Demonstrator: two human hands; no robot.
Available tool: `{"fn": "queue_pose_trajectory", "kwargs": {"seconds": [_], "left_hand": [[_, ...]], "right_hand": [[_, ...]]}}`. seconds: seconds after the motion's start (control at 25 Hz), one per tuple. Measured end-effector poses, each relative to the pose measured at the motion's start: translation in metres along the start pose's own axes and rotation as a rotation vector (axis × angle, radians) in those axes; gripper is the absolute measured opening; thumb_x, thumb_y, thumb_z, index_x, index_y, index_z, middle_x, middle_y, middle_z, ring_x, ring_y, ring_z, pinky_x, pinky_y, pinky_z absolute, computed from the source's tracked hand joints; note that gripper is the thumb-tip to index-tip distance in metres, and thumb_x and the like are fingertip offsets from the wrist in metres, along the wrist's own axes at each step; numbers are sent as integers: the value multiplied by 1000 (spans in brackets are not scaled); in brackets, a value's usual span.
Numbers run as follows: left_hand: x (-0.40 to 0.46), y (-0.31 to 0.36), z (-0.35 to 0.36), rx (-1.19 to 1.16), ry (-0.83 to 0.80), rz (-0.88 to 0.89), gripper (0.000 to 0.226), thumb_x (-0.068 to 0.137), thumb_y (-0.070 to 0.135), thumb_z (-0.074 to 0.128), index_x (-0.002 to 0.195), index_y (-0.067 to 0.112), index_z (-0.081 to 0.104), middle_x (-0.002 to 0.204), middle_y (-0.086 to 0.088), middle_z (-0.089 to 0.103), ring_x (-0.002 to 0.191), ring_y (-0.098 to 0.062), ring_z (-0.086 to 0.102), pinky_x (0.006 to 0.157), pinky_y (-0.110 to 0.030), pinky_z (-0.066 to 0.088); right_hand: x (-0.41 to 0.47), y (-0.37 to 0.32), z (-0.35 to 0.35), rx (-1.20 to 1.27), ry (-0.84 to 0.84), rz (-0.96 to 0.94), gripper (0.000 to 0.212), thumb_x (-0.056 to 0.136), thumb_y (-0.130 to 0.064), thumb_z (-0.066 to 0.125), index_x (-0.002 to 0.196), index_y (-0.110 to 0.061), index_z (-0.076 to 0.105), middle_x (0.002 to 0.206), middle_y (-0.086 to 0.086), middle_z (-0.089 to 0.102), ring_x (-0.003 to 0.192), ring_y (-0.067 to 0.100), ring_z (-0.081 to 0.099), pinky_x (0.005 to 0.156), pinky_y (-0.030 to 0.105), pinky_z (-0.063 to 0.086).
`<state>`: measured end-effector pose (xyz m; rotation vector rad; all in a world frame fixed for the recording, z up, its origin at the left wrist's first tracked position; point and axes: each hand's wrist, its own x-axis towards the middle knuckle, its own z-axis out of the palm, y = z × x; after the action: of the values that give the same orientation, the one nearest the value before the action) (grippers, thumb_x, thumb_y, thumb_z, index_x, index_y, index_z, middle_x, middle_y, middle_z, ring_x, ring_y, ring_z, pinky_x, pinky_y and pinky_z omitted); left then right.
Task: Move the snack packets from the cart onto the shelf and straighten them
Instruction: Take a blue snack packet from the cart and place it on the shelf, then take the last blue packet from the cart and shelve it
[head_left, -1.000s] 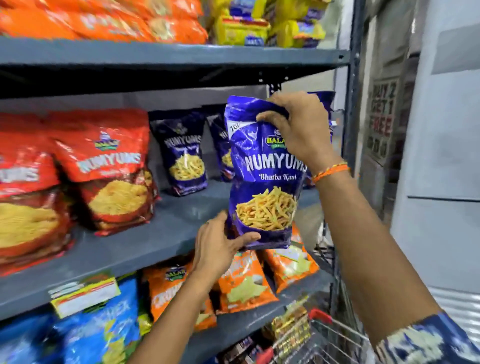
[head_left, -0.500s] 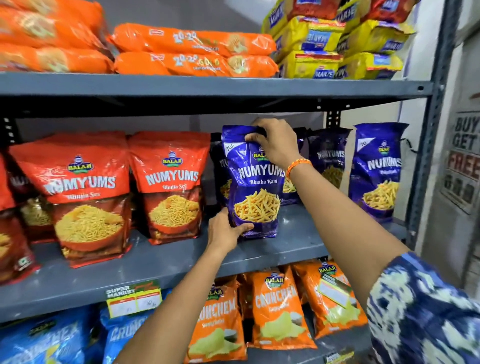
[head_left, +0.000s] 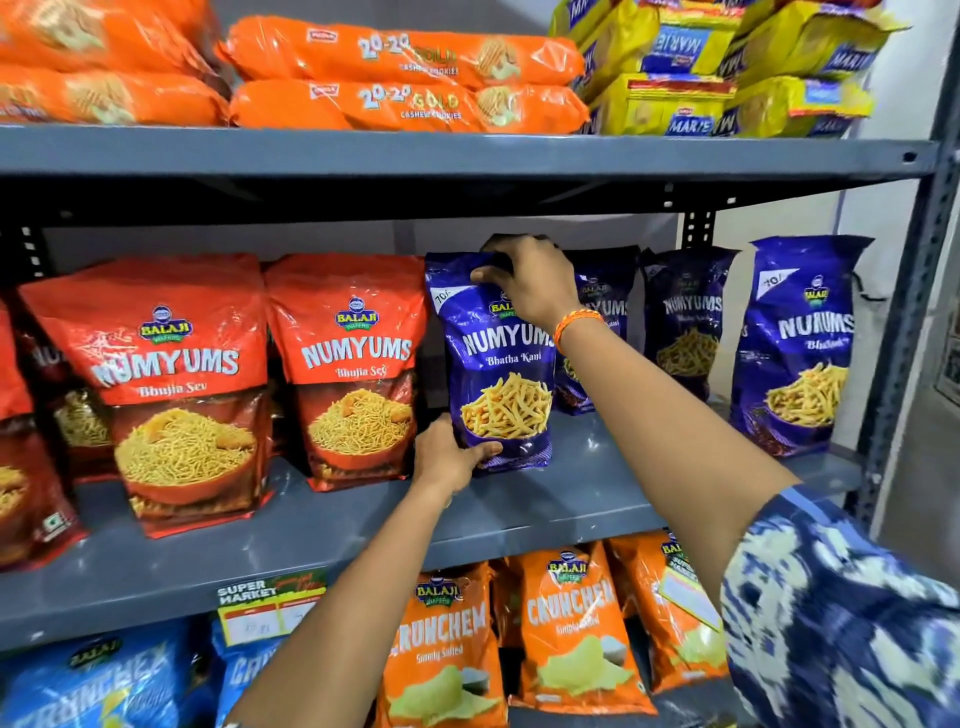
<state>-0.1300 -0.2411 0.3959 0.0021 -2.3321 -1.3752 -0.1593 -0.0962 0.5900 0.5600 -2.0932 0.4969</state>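
Head view takes in a grey metal shelf rack (head_left: 467, 156) of three visible levels. Both hands meet on one blue Numyums packet (head_left: 501, 374), which stands upright on the middle shelf (head_left: 597, 488); its front reads "BALAJI", "NUMYUMS" and "Bhatha Kani" over a picture of yellow sticks, with "70/-" in a white corner flag.

The right hand (head_left: 530, 286) is closed over the packet's top edge, thumb in front and fingers behind. The left hand (head_left: 449, 457) clasps the lower left corner, thumb lying across the front near the base.

Left of the held packet, touching its side, stand two large red Numyums bags (head_left: 348, 364), marked "BALAJI WAFERS", "NUMYUMS", "Bhujia Sev"; more red bags sit further left, partly cut off. Right of the grip and further back stand more blue Numyums packets (head_left: 685, 322), and another (head_left: 800, 348) nearer the shelf's right end.

Above the grip lie orange cookie packs (head_left: 405, 78) printed "20-20 GOLD CASHEW COOKIES" and yellow Marie packs (head_left: 675, 93). Below it stand orange Crunchem packets (head_left: 571, 623), "Simply Salted", and blue packets (head_left: 104, 680) too blurred to read surely. A shelf-edge tag (head_left: 270, 603) below the left forearm reads "SUPER MARKET". An orange wristband (head_left: 574, 325) circles the right wrist.
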Motion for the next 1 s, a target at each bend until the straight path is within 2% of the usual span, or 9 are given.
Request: {"fn": "queue_pose_trajectory", "kwargs": {"seconds": [0.24,0.36,0.44,0.52,0.6,0.72,0.8,0.88,1.0], "left_hand": [[-14,11,-5,19,20,11,68,67,26,91,123,9,57,121,-9,71,114,-28,66,93,-34,54],[-44,29,-12,1,155,120,81,64,25,92,133,10,53,129,-9,66,121,-28,61,98,-32,48],[-73,40,-11,-62,252,230,84,66,25,90,139,12,52,134,-6,63,125,-22,58,105,-32,45],[-107,50,2,-116,240,378,76,70,24,87,138,16,55,136,0,61,127,-14,56,109,-28,43],[-137,53,18,-124,165,488,70,72,22,86,137,19,58,136,6,61,126,-5,54,109,-21,40],[-171,45,64,-87,-62,551,71,71,20,85,137,23,58,134,14,59,123,3,51,108,-10,34],[-193,34,98,-63,-230,535,74,68,23,85,137,22,58,136,11,60,125,-3,54,109,-12,34],[-224,19,140,-31,-415,508,77,65,29,84,137,19,58,137,4,60,124,-8,54,107,-13,34],[-280,-5,208,61,-764,443,96,59,44,86,143,18,50,141,-3,58,128,-16,55,111,-29,41]], "right_hand": [[-2,3,-3,-60,16,-2,37,90,-49,68,123,-31,66,114,7,75,115,32,62,96,45,50],[-22,8,-20,-25,121,60,40,88,-43,72,126,-32,64,122,0,71,124,29,53,98,46,43],[-53,18,-33,77,253,82,39,87,-35,75,124,-29,66,122,-5,70,118,26,53,95,48,46],[-96,36,-45,136,361,107,37,86,-26,77,121,-26,68,124,-8,70,110,24,55,93,44,49],[-145,52,-59,142,405,156,34,86,-22,77,119,-23,70,124,-7,71,107,22,54,92,35,49],[-236,84,-92,108,386,299,30,86,-16,78,115,-19,72,120,-6,72,106,20,55,94,28,47],[-297,101,-117,58,336,385,28,86,-15,79,112,-20,73,119,-8,72,107,17,57,95,27,45],[-363,117,-142,-33,264,503,29,82,-14,81,109,-21,74,117,-9,73,104,10,57,94,19,40],[-467,130,-176,-141,98,730,33,77,-6,83,106,-21,76,108,-3,77,94,5,54,86,13,39]]}}
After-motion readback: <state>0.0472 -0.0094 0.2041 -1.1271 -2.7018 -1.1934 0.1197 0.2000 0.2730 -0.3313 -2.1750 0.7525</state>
